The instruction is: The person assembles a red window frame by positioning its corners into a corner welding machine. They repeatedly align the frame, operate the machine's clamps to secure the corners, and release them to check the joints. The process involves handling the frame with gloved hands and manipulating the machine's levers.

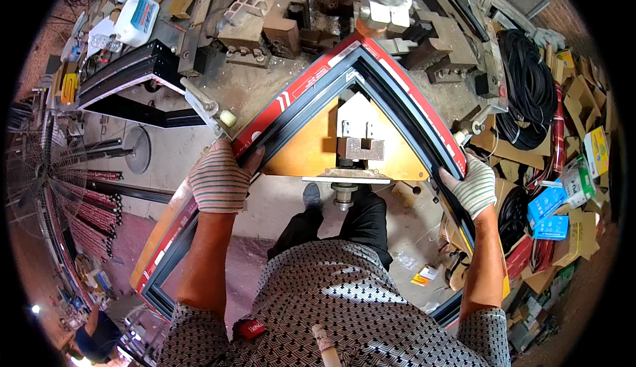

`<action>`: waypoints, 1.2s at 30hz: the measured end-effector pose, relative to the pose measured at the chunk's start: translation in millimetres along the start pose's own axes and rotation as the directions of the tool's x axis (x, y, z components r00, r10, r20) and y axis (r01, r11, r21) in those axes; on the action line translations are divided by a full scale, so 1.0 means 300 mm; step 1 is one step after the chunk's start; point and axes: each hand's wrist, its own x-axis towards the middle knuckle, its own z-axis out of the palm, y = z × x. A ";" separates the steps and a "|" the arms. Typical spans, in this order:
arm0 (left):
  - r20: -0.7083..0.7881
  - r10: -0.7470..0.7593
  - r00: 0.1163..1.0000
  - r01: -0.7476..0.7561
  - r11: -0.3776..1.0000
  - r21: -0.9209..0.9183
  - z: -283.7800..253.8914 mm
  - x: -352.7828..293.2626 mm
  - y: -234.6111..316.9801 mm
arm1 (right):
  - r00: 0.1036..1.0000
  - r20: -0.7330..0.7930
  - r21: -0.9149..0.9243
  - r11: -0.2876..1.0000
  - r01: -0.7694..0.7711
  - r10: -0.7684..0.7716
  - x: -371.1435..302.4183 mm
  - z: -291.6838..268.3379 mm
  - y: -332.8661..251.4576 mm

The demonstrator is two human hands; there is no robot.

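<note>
A large window frame [306,87] of dark profiles, with red and white film on its outer faces, stretches before me. Its corner points away from me and sits at the head of a metal machine [385,16]. My left hand [216,180], in a striped knit glove, is closed round the left side of the frame. On the opposite side, my right hand [476,185], gloved alike, grips the right profile. Inside the corner lie a tan plate [295,155] and a pale pointed block [358,116]. The frame's lower ends run down past both my forearms.
Heavy steel blocks [281,36] stand on the machine bed. More dark frames [132,85] and a white jug [137,19] are at the left, beyond a large fan [50,168]. Coiled black gasket [527,95] and cardboard boxes [583,99] crowd the right. Another person [98,334] is at the lower left.
</note>
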 end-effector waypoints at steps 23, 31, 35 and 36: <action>-0.064 0.032 0.997 -0.029 0.998 0.053 0.018 0.004 -0.004 | 0.996 0.060 -0.040 0.997 -0.066 0.068 0.005 -0.007 -0.009; -0.070 0.048 0.996 -0.048 0.999 0.012 0.026 0.003 -0.013 | 0.992 0.082 -0.011 0.995 -0.098 0.098 0.003 -0.023 -0.040; -0.069 0.044 0.997 -0.043 0.999 0.016 0.022 0.004 -0.010 | 0.990 0.092 -0.032 0.994 -0.105 0.108 0.004 -0.026 -0.041; -0.068 0.042 0.997 -0.041 0.999 0.016 0.023 0.003 -0.011 | 0.990 0.094 -0.042 0.994 -0.104 0.108 0.004 -0.028 -0.045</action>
